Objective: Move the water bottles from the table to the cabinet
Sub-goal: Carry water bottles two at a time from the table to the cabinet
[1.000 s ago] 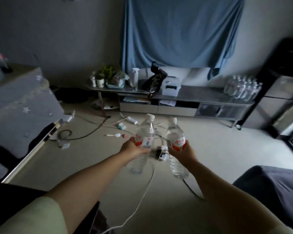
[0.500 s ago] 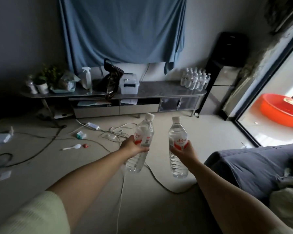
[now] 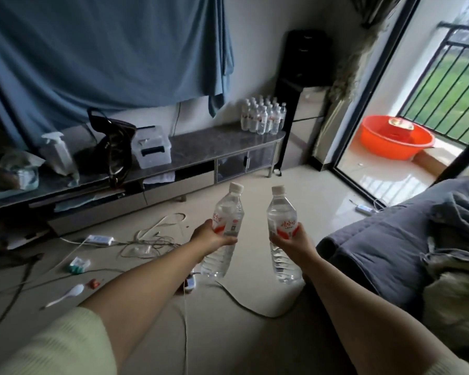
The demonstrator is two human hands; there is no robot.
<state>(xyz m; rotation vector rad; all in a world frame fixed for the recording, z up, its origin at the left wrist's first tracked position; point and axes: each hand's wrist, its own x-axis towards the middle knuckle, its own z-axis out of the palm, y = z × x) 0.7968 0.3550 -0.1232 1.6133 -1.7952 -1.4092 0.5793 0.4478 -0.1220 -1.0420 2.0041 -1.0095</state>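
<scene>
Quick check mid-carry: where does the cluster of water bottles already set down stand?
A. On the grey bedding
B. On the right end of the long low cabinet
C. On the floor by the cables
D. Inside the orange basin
B: the cluster of water bottles stands on the right end of the long low cabinet, beside the tall dark unit.

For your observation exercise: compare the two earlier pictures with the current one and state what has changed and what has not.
The view has swung to the right: the low cabinet and its cluster of bottles have shifted left and look nearer, and the balcony door with the orange basin has come into sight. Nothing was picked up or released. The left hand still grips the left bottle, and the right hand the right bottle, both upright.
</scene>
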